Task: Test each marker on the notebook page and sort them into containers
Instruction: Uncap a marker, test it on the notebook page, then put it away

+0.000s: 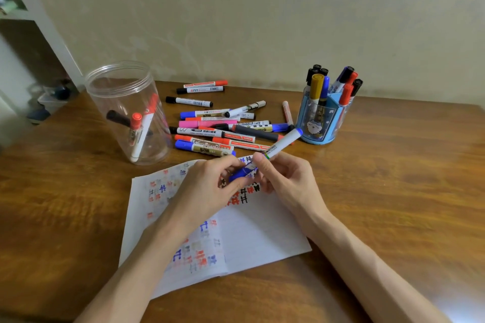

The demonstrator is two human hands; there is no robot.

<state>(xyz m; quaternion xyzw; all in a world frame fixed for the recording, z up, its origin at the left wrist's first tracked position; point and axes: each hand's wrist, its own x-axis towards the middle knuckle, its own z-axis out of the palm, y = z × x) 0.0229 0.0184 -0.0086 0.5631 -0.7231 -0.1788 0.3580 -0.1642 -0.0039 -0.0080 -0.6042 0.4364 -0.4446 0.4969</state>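
While both hands meet over the notebook (262,231) at frame centre, the right hand (283,178) pinches a white marker (284,142) near its lower part, thumb and curled fingers around the barrel. The barrel slants up toward the right and its blue tail end sits just beside the blue holder (319,123). The left hand (207,186) has its fingers curled around the blue cap (240,175) at the marker's lower end. Motion blur there, so I cannot tell whether the cap is seated or pulled off.

The notebook lies open on the counter (393,178), lower centre, under both hands. Its pages carry small red, blue and black test marks, faded on the left page and darker just under the hands.

A clear jar (123,102) stands left of centre with no lid on it, holding a red-capped marker, a black one and at least one more white barrel. Between the jar and the holder, loose markers (217,128) lie in a pile: red, blue, black and pink, some overlapping. The holder, right of centre, is packed with upright markers with black, red, blue and yellow caps. A pale wall (262,21) fills the top of the frame.
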